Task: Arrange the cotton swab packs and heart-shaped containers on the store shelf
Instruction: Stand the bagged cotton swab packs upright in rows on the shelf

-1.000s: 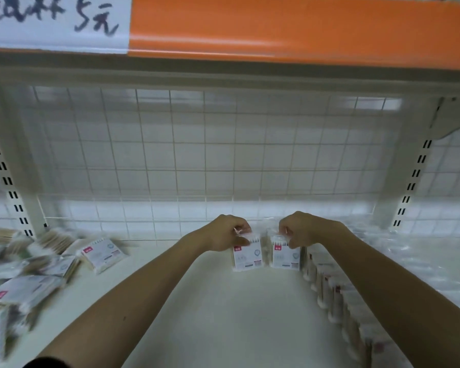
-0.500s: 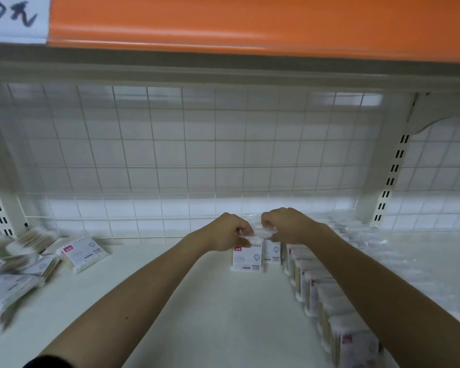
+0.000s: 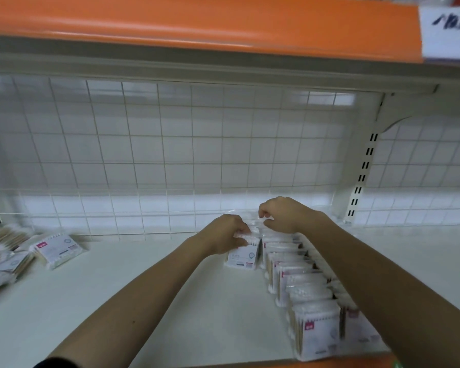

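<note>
Left hand (image 3: 225,235) gripped pack (image 3: 241,254) near shelf (image 3: 144,301) back | right hand (image 3: 284,215), pinching another, had shifted behind row (image 3: 303,288) | row extending

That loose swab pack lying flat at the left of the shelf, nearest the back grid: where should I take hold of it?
Judging from its pose, take the flat swab pack by its long side edges, coming from above and the front. It lies label-up and tilted, clear of the pile on its right side, so thumb and fingers could likely close across its width.
</note>
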The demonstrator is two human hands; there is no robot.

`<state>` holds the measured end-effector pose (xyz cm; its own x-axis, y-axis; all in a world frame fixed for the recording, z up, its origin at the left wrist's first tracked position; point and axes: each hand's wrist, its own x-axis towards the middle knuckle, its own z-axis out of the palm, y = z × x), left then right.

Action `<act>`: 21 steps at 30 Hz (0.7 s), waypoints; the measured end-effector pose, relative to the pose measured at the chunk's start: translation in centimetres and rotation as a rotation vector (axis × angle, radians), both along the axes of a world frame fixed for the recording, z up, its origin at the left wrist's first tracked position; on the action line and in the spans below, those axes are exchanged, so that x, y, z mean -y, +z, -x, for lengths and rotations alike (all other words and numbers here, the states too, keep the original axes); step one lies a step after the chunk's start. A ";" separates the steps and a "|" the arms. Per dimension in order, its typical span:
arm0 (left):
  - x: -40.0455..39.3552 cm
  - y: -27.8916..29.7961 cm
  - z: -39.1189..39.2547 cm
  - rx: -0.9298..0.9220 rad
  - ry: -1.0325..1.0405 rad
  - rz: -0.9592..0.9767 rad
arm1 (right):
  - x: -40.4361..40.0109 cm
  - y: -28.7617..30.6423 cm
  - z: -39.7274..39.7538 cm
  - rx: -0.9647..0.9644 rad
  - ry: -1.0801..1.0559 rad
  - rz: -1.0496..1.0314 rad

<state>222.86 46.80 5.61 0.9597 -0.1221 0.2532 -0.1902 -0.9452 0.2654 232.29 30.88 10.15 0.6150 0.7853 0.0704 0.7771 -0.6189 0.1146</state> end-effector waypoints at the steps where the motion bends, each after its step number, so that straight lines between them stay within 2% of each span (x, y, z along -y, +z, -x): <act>1: 0.1 -0.1 0.0 0.011 0.013 -0.017 | 0.2 -0.1 0.0 0.008 0.000 0.006; 6: 0.0 -0.4 0.3 0.077 0.116 -0.088 | 0.4 -0.2 -0.1 0.082 -0.001 0.017; 11: -2.3 0.0 2.3 0.054 0.179 -0.123 | -1.6 0.6 0.3 0.136 0.022 0.020; 21: -14.1 1.6 11.0 -0.091 0.380 -0.298 | -13.6 -0.2 6.2 0.048 0.204 -0.074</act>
<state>211.88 60.92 7.16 0.9670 0.1871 0.1732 0.1946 -0.9805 -0.0276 226.06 44.52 9.97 0.4388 0.8847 0.1574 0.8817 -0.4577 0.1147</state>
